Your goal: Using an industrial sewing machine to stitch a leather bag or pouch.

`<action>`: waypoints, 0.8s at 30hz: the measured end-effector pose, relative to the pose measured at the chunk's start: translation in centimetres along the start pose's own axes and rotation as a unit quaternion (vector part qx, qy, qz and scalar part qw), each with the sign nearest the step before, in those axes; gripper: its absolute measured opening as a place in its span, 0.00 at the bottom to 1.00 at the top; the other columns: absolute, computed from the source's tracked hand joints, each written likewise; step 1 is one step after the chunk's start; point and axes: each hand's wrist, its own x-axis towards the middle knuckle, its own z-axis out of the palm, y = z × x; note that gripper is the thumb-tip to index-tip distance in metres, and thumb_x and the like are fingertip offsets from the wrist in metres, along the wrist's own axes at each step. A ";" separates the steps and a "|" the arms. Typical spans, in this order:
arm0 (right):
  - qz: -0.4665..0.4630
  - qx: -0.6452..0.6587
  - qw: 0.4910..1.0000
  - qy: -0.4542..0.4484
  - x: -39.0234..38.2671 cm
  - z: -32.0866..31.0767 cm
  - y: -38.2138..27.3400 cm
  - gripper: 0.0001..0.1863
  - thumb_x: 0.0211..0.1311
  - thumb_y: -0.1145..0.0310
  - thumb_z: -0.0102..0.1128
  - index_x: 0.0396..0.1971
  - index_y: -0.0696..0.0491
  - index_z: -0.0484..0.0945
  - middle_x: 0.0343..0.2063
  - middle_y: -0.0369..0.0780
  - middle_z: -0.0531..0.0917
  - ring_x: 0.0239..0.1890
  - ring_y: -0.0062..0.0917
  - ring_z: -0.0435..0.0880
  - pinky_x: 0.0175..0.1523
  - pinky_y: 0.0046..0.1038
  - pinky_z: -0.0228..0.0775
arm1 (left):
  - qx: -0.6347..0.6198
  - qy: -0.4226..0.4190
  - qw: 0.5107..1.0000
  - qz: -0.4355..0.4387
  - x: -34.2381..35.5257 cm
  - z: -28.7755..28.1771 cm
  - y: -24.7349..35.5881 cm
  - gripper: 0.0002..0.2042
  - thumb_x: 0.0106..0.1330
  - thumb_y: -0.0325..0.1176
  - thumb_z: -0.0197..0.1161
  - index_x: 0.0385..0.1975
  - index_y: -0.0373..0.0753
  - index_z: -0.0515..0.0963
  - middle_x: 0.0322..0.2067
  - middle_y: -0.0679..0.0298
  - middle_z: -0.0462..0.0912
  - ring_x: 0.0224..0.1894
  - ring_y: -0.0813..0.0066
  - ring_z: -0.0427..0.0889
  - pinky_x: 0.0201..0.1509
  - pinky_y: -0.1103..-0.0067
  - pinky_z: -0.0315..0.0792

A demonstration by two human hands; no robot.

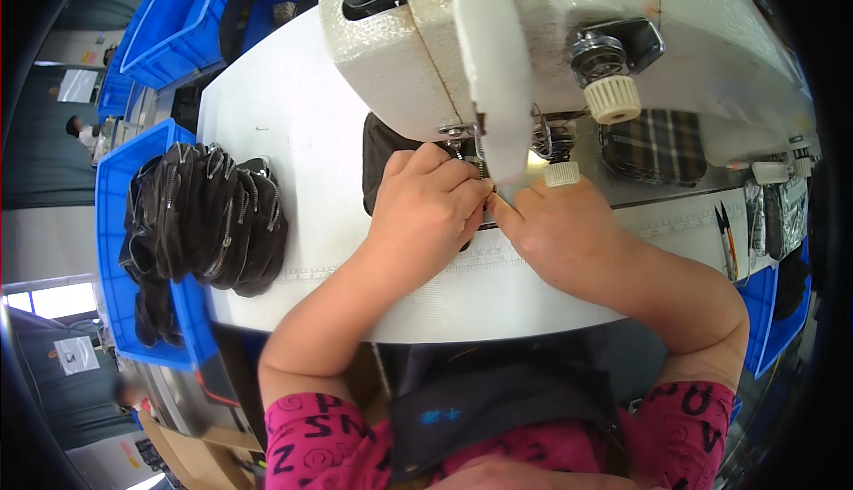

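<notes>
At the white sewing machine, a black fabric piece lies on the bed by the needle. My left hand rests over it, fingers curled and closed on its near edge. My right hand is closed too, thumb and fingers pinched beside the left fingertips at the same edge. Both hands meet just in front of the presser foot, and they hide most of the edge they hold. Right of the needle, a dark plaid fabric piece lies partly beneath the machine arm.
Left on the white table, black zippered pouches overflow a blue bin. Another blue bin stands farther back. On the right lie thin pointed tools and plastic-wrapped packets. A printed ruler strip runs along the near side.
</notes>
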 end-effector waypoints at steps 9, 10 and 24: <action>0.012 0.003 1.000 -0.027 0.1 -0.8 0.1 0.17 0.57 0.71 0.61 0.46 0.59 0.84 0.26 0.38 0.85 0.30 0.31 0.86 0.37 0.34 0.73 | -0.019 0.019 1.000 -0.015 0.1 0.8 0.2 0.09 0.49 0.28 0.75 0.32 0.42 0.87 0.32 0.72 0.84 0.39 0.69 0.78 0.42 0.73 0.71; 0.013 -0.001 0.999 -0.030 0.0 -0.8 0.1 0.17 0.57 0.71 0.61 0.46 0.59 0.84 0.25 0.38 0.85 0.30 0.30 0.86 0.37 0.33 0.73 | -0.026 0.019 0.999 -0.018 0.0 0.8 0.2 0.09 0.49 0.28 0.74 0.31 0.42 0.87 0.32 0.71 0.84 0.38 0.68 0.78 0.42 0.73 0.72; 0.022 -0.054 0.998 -0.006 0.3 -0.8 0.7 0.19 0.52 0.73 0.64 0.45 0.60 0.84 0.21 0.37 0.84 0.24 0.30 0.86 0.31 0.33 0.74 | -0.037 0.030 0.998 -0.048 0.6 0.9 0.1 0.05 0.55 0.26 0.73 0.32 0.38 0.86 0.32 0.63 0.86 0.34 0.59 0.83 0.42 0.68 0.75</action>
